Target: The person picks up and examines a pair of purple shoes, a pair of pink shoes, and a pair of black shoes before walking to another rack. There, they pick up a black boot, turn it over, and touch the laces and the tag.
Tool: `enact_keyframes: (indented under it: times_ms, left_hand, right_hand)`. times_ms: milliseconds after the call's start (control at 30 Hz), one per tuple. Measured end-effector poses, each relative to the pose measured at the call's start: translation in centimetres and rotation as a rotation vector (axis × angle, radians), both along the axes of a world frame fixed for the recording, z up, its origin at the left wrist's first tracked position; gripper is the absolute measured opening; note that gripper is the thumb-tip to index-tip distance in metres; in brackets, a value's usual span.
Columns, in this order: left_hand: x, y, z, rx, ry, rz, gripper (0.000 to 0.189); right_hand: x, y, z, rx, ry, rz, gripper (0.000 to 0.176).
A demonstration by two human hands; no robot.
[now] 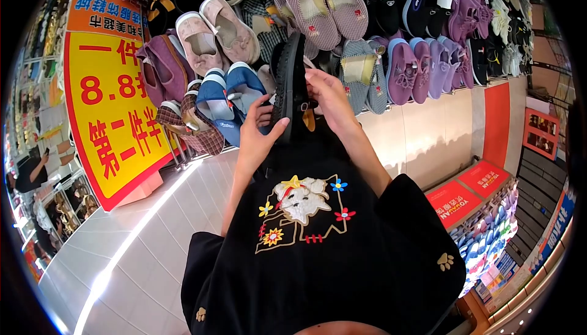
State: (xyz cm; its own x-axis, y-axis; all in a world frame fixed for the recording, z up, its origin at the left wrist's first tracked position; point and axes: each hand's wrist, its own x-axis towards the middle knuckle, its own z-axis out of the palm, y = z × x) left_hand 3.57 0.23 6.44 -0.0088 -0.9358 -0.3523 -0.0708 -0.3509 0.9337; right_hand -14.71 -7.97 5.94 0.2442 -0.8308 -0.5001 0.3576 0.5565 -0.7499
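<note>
Both hands hold a black shoe (290,84) upright in front of the shoe display, its dark ridged sole facing left. My left hand (259,128) is at the lower left of the sole, thumb and fingers spread around its edge. My right hand (325,93) grips the shoe's upper on the right, fingers bent near the opening. Below the right fingers a small tan tag (309,120) hangs at the shoe. Blue slippers (231,99) lie just left of the shoe, and grey checked slippers (363,77) are on the rack to the right.
Racks of shoes run across the top, with purple shoes (400,70) at the right. A yellow and red sign (113,115) stands left. Red boxes (468,191) sit lower right, above bagged colourful footwear (489,237). Another person (32,173) is at the far left.
</note>
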Motion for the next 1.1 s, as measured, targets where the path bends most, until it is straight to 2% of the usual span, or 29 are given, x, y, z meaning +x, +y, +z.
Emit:
enact_keyframes:
  times_ms: [100, 267, 467, 600, 700, 767, 800, 867, 933, 1000, 1100]
  left_hand:
    - [-0.4, 0.2, 0.6, -0.05, -0.07, 0.072, 0.066]
    - [-1.4, 0.7, 1.8, -0.181, -0.345, 0.128, 0.079]
    - [-1.6, 0.8, 1.8, -0.231, -0.481, 0.15, 0.078]
    - [-1.6, 0.7, 2.0, -0.236, -0.463, 0.152, 0.079]
    - [-1.1, 0.5, 2.0, -0.169, -0.371, 0.131, 0.071]
    - [-0.3, 0.7, 0.3, 0.012, -0.004, 0.241, 0.056]
    - [0.2, 0.8, -0.5, 0.014, -0.005, 0.232, 0.056]
    - [0.9, 1.1, -2.0, 0.028, 0.023, 0.27, 0.041]
    - [1.2, 1.6, -3.1, 0.087, 0.027, 0.295, 0.04]
    - [1.3, 1.3, -3.4, 0.187, 0.545, 0.513, 0.043]
    - [0.6, 1.3, -3.2, 0.173, 0.659, 0.515, 0.05]
  right_hand:
    - [-0.5, -0.1, 0.1, -0.027, 0.041, 0.038, 0.028]
    - [-1.0, 0.6, -1.1, -0.011, 0.039, -0.004, 0.025]
    - [-1.0, 0.9, -2.6, 0.043, 0.022, -0.028, 0.024]
    - [-1.1, 0.8, -2.6, 0.063, 0.03, -0.026, 0.024]
    - [-1.0, 0.5, -1.2, 0.002, 0.062, 0.009, 0.028]
    - [-1.0, -0.1, 0.1, -0.045, 0.059, 0.031, 0.029]
    - [-1.1, -0.3, 0.4, -0.095, 0.056, 0.057, 0.031]
    - [-1.4, -0.6, 0.4, -0.102, 0.087, 0.039, 0.033]
    - [-1.7, -0.7, 0.4, -0.126, 0.197, 0.004, 0.032]
    - [-2.2, -0.5, -1.0, -0.17, 0.201, -0.008, 0.032]
    - [-2.1, 0.0, -1.6, -0.301, 0.284, 0.004, 0.028]
